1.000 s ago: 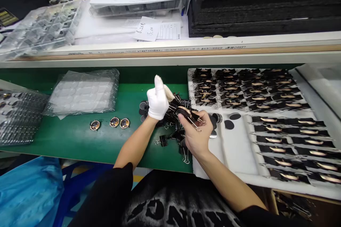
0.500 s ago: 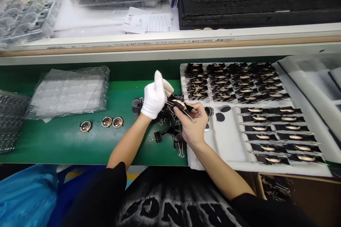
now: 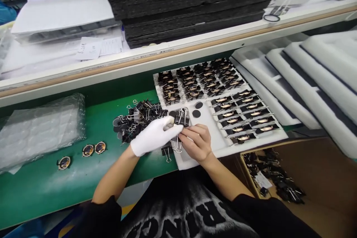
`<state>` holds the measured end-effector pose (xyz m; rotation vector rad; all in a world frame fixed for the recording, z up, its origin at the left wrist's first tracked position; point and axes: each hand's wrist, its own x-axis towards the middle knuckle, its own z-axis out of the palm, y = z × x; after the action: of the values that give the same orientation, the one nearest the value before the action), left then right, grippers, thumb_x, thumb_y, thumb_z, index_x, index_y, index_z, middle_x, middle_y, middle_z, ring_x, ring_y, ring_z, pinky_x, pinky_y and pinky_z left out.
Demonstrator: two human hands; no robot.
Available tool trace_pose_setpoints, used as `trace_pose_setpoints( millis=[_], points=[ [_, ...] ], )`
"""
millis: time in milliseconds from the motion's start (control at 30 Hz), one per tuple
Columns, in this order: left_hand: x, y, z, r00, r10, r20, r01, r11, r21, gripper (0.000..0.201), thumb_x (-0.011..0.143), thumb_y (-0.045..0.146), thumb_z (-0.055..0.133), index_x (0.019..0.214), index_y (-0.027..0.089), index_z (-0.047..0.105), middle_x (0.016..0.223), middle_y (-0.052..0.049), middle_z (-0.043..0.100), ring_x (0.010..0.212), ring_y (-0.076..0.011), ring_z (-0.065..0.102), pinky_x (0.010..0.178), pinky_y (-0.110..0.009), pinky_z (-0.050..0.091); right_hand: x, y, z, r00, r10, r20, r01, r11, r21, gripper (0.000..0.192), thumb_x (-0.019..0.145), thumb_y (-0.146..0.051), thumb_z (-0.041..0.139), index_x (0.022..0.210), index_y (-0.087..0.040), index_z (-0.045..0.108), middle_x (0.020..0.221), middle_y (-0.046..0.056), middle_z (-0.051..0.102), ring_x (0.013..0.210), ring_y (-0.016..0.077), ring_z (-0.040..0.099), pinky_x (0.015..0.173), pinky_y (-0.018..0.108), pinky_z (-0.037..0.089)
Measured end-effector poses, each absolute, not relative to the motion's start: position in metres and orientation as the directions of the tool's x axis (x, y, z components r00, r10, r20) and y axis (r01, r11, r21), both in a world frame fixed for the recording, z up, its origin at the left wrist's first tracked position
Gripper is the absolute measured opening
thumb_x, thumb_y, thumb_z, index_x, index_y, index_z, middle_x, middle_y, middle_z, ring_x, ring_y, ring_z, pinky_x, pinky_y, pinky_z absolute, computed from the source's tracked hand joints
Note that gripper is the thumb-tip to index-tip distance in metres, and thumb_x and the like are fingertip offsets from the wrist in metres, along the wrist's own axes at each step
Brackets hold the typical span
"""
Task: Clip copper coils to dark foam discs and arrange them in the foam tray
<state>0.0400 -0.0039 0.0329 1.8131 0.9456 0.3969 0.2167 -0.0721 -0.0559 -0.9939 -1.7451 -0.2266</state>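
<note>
My left hand (image 3: 153, 136), in a white glove, and my bare right hand (image 3: 195, 142) meet over the near edge of a white foam tray (image 3: 212, 145). Between their fingertips they pinch a black binder clip (image 3: 182, 119) with wire handles, clamped on a small part I cannot make out. A pile of loose black binder clips (image 3: 139, 117) lies on the green mat (image 3: 83, 171) just behind my left hand. Rows of clipped parts (image 3: 220, 89) fill the far and right side of the tray. Two black discs (image 3: 197, 109) rest on the foam.
Three round copper-coloured coils (image 3: 87, 150) lie on the mat at the left, near stacked clear blister trays (image 3: 39, 130). White foam trays (image 3: 312, 78) stand at the right. A cardboard box (image 3: 320, 178) with more clips sits below right. Black foam sheets (image 3: 195, 3) fill the shelf.
The view has swung right and tilted. Both hands have come down from above the clip pile to the near edge of the foam tray, still together on a clip.
</note>
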Motion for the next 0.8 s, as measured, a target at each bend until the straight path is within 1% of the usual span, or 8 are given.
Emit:
trace_pose_setpoints(
  millis=[167,300,400,467,533,567,667,800],
  points=[
    [0.071,-0.001,0.017,0.632,0.759,-0.156,0.486,-0.231,0.843,0.043,0.100,0.045,0.048,0.069,0.022,0.029,0.068,0.005,0.029,0.064,-0.0123,0.030,0.060,-0.029,0.028,0.236,-0.098,-0.066,-0.125,0.629,0.767,0.733,0.579,-0.356,0.050,0.094,-0.005,0.059,0.139,-0.028,0.062,0.125,0.011,0.075,0.116,0.0270,0.071,0.094,0.047,0.065],
    [0.091,0.015,0.009,0.541,0.832,-0.123,0.534,-0.227,0.814,0.041,0.097,0.046,0.052,0.070,0.022,0.034,0.067,0.005,0.033,0.063,-0.0127,0.034,0.059,-0.028,0.028,0.257,-0.095,-0.066,-0.057,0.694,0.717,0.714,0.531,-0.457,0.062,0.094,0.000,0.050,0.150,-0.026,0.052,0.138,0.016,0.066,0.134,0.0274,0.061,0.106,0.050,0.061],
    [0.101,0.027,0.016,0.463,0.886,-0.036,0.545,-0.252,0.800,0.039,0.096,0.048,0.054,0.071,0.022,0.038,0.068,0.004,0.038,0.064,-0.0131,0.037,0.059,-0.028,0.030,0.270,-0.068,-0.064,0.002,0.857,0.515,0.808,0.302,-0.505,0.065,0.092,0.004,0.038,0.153,-0.018,0.049,0.152,0.019,0.055,0.146,0.0291,0.050,0.117,0.052,0.051],
    [0.105,0.033,0.025,0.435,0.900,0.016,0.536,-0.273,0.799,0.042,0.097,0.049,0.053,0.069,0.022,0.036,0.067,0.004,0.037,0.063,-0.0131,0.036,0.059,-0.028,0.030,0.275,-0.046,-0.061,-0.024,0.956,0.291,0.909,0.142,-0.392,0.069,0.087,0.008,0.036,0.154,-0.008,0.045,0.162,0.024,0.043,0.154,0.0341,0.038,0.120,0.055,0.044],
    [0.106,0.037,0.034,0.435,0.899,0.046,0.528,-0.296,0.796,0.045,0.097,0.051,0.053,0.069,0.023,0.033,0.066,0.004,0.035,0.063,-0.0131,0.035,0.059,-0.028,0.030,0.276,-0.031,-0.058,-0.044,0.988,0.151,0.955,0.086,-0.284,0.066,0.085,0.010,0.037,0.150,-0.002,0.047,0.161,0.028,0.040,0.154,0.0377,0.035,0.118,0.055,0.044],
    [0.105,0.038,0.038,0.438,0.897,0.056,0.528,-0.307,0.792,0.045,0.098,0.051,0.053,0.069,0.023,0.032,0.067,0.004,0.034,0.063,-0.0131,0.035,0.059,-0.028,0.029,0.276,-0.028,-0.056,-0.054,0.991,0.122,0.962,0.084,-0.259,0.062,0.086,0.009,0.039,0.146,-0.002,0.051,0.157,0.029,0.045,0.151,0.0383,0.039,0.115,0.053,0.046],
    [0.102,0.041,0.045,0.437,0.896,0.077,0.547,-0.332,0.769,0.045,0.098,0.050,0.052,0.069,0.023,0.031,0.067,0.004,0.033,0.063,-0.0131,0.033,0.059,-0.029,0.028,0.274,-0.029,-0.052,-0.072,0.992,0.102,0.965,0.095,-0.244,0.045,0.092,0.003,0.042,0.130,-0.007,0.063,0.133,0.027,0.060,0.129,0.0366,0.054,0.098,0.048,0.054],
    [0.103,0.053,0.046,0.514,0.857,0.041,0.608,-0.398,0.687,0.043,0.099,0.049,0.050,0.070,0.023,0.031,0.065,0.004,0.033,0.061,-0.0131,0.032,0.059,-0.029,0.027,0.276,-0.037,-0.050,-0.067,0.996,0.061,0.976,0.078,-0.205,0.036,0.094,0.000,0.044,0.120,-0.009,0.067,0.125,0.025,0.061,0.116,0.0367,0.056,0.084,0.045,0.055]
  ],
)
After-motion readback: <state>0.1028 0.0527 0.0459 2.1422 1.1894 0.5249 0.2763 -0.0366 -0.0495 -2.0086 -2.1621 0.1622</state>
